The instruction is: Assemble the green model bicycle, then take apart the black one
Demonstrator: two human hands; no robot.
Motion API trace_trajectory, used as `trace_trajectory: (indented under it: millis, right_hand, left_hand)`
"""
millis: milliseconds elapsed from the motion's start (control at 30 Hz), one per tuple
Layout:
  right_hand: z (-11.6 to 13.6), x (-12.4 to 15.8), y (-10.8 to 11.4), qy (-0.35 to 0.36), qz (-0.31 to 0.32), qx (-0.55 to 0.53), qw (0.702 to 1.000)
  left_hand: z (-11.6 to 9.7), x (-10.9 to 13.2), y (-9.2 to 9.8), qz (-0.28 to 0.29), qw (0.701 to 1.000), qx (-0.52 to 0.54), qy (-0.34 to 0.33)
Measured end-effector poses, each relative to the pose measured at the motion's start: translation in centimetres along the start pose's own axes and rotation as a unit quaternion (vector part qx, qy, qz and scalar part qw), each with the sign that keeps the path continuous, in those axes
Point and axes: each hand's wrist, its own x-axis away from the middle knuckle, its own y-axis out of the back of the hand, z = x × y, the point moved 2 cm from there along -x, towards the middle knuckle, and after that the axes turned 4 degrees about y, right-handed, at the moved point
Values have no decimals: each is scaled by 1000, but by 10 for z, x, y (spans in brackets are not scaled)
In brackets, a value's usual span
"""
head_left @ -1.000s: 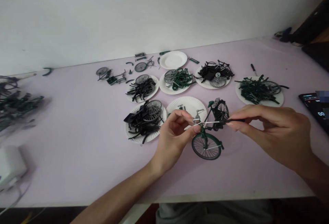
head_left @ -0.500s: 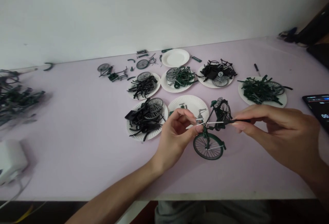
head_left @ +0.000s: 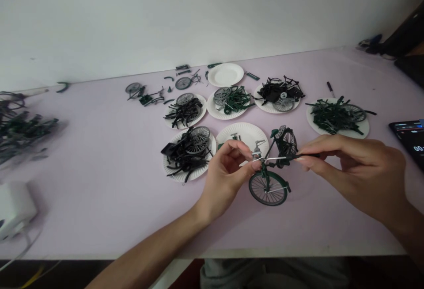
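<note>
A small dark green model bicycle (head_left: pixel 269 188) stands upright toward me, its front wheel nearest and its rear wheel behind to the right. My left hand (head_left: pixel 227 176) pinches it at the handlebar, thumb and forefinger closed there. Between the thumb and forefinger of my right hand (head_left: pixel 351 169) is the black handle of a thin screwdriver (head_left: pixel 276 158). Its silver shaft points left, with the tip at the bicycle's front, close by my left fingertips. Exactly what the tip touches is too small to make out.
Paper plates with black and green bicycle parts (head_left: pixel 188 152) stand behind my hands. One plate (head_left: pixel 226 75) lies by the wall. Loose parts (head_left: pixel 145 96) are at the back left, a blurred green pile (head_left: pixel 26 130) at far left. A phone (head_left: pixel 410 136) and a white adapter (head_left: pixel 16 203) flank me.
My right hand has shifted very slightly left with the screwdriver. My left hand and the bicycle have stayed almost still.
</note>
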Motion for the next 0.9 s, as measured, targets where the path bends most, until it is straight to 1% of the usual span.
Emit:
trace_trajectory:
  millis: [200,433,600,733,900]
  right_hand:
    - [0,0,0,-6,-11,2,1000]
    - [3,-2,-1,14,-2,-8,1000]
    - [4,-2,-3,9,-5,-3,1000]
    - [4,-2,-4,7,-8,-10,1000]
    - [1,-1,-5,9,6,-22,1000]
  left_hand:
    - [1,0,0,0,1000,2,0]
    - [2,-1,0,-3,1000,8,7]
    - [4,-3,3,-1,999,21,24]
    - [5,-4,4,-1,999,25,25]
    - [4,-2,3,-5,999,21,38]
